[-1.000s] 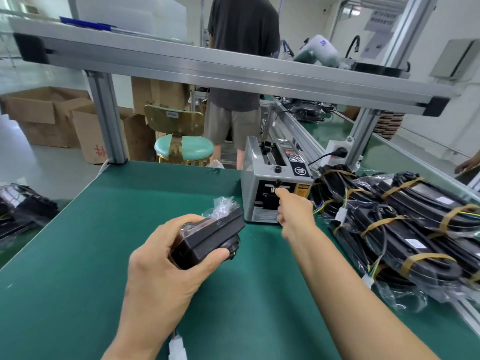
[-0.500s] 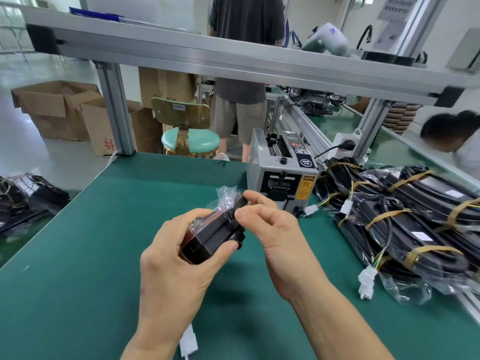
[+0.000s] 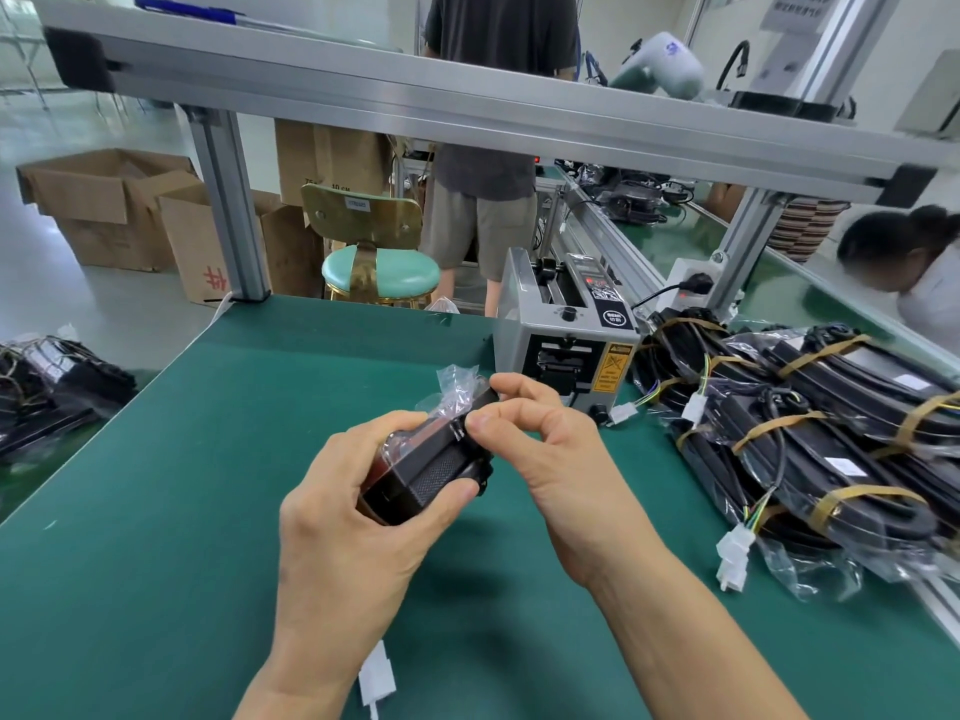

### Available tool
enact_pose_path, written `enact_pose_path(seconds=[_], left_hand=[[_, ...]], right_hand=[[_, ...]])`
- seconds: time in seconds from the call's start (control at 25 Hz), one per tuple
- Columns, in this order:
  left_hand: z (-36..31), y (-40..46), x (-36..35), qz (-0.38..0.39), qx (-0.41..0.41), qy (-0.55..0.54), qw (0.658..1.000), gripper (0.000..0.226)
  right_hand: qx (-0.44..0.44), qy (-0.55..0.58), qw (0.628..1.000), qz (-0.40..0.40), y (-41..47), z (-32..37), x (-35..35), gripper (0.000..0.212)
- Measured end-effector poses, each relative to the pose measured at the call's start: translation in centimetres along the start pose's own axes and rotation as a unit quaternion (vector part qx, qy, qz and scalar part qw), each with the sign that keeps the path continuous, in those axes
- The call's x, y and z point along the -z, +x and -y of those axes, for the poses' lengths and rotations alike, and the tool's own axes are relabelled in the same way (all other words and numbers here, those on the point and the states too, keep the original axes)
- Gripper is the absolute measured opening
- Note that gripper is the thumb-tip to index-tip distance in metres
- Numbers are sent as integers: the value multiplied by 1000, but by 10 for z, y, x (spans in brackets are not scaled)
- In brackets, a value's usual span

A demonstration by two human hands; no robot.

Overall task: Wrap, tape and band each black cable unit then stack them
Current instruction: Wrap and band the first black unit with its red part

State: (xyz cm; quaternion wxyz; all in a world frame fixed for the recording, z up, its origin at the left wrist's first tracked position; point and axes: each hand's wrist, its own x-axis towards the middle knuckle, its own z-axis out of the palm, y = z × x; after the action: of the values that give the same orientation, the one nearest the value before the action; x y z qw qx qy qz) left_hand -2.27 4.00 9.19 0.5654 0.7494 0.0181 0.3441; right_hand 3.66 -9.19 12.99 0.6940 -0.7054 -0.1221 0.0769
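One black cable unit point(image 3: 431, 467), gripped by left hand point(image 3: 353, 517), right hand point(image 3: 540, 444) pinching

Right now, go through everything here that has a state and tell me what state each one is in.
Black cable unit: bagged, held above the table, no band visible.
Left hand: grips the unit.
Right hand: pinches at the unit's top edge.
Tape dispenser: upright on the table.
Finished units: banded, piled at right.
White connector: hanging below the left wrist.
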Motion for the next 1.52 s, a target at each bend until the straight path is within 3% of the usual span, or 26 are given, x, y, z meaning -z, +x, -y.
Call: enact_pose_path(seconds=[0.4,0.52,0.64,0.76,0.96,1.16,1.32,1.44,1.52], left_hand=[[-1,-1,-1,1,-8,6,1000,48],[1,-1,-2,-1,-12,10,1000,47],[2,-3,-3,-1,-23,8,1000,47],[2,-2,0,-5,-20,-8,1000,48],[2,0,8,3,-1,-53,999,47],[2,2,19,21,13,-91,996,49],[4,5,29,50,21,-100,994,57],[3,7,36,84,19,-118,989,50],[3,8,40,106,21,-127,986,51]], right_hand=[[9,-62,997,-40,-1,-3,-3,16],[2,-56,996,-75,-2,-4,-7,6],[-44,36,995,-77,0,-9,-8,32],[-56,77,994,-48,0,-8,-12,38],[-14,42,999,-7,-2,-10,-12,54],[-10,55,998,13,12,-2,-1,37],[31,-24,998,56,16,2,7,35],[92,-156,973,139,24,16,15,34],[82,-197,956,201,30,29,16,16]])
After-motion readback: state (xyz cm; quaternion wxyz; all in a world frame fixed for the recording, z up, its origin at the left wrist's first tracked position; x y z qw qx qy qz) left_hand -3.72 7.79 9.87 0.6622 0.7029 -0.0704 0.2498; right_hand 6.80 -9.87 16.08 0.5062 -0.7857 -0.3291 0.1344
